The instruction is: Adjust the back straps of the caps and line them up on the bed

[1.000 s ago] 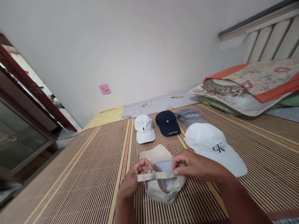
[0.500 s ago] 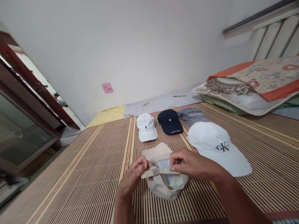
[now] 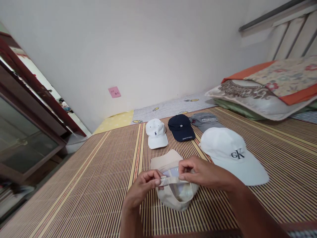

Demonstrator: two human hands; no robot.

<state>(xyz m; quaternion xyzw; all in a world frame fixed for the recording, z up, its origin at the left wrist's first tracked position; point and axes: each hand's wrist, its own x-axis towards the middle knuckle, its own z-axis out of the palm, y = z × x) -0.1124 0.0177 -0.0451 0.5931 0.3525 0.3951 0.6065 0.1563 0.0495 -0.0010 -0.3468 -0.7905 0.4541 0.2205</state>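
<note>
A beige baseball cap (image 3: pixel 175 201) lies upside down on the striped mat, its brim pointing away from me and its inside showing. My left hand (image 3: pixel 143 185) pinches the left part of its back strap (image 3: pixel 170 180), near the strap's end. With thumb and fingers closed, my right hand (image 3: pixel 198 172) grips the same strap farther right. Just beyond stand a white cap with a small dark emblem (image 3: pixel 157 134) and a navy cap (image 3: pixel 181 128). A larger white cap with black letters (image 3: pixel 226 153) sits right of my right hand, and a grey cap (image 3: pixel 205 121) is behind it.
The striped bamboo mat (image 3: pixel 89 185) covers the bed. Pillows (image 3: pixel 250 99) with a floral cloth lie at the right, near a radiator (image 3: pixel 292 36). A pink note (image 3: pixel 114 92) is stuck on the wall. At the left are a door frame (image 3: pixel 42 89) and a glass-fronted cabinet (image 3: pixel 22 142).
My left hand has shifted its hold along the strap; the loose end that stuck out left is now covered by its fingers. My right hand keeps its grip. The view has shifted slightly.
</note>
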